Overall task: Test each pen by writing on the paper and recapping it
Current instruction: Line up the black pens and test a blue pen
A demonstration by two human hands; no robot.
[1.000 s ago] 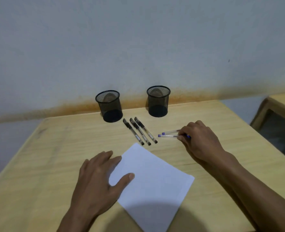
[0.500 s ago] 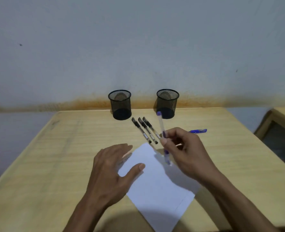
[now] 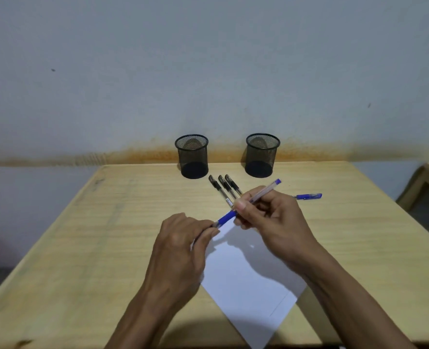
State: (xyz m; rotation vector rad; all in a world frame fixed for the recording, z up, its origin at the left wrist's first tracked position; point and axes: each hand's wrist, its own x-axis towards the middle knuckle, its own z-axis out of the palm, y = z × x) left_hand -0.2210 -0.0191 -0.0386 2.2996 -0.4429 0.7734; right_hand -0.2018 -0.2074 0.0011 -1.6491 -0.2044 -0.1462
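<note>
The left hand [image 3: 180, 248] pinches the cap end of the blue pen [image 3: 248, 206], held above the paper [image 3: 248, 278] on the desk [image 3: 82, 248]. The right hand [image 3: 273, 222] grips its barrel. Black pens [image 3: 223, 188] lie behind, another blue pen [image 3: 307, 196] farther right.

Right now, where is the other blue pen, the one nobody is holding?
In the head view, the loose blue pen lies flat on the wooden table, to the right, just beyond the right hand and right of the three black pens.
</note>
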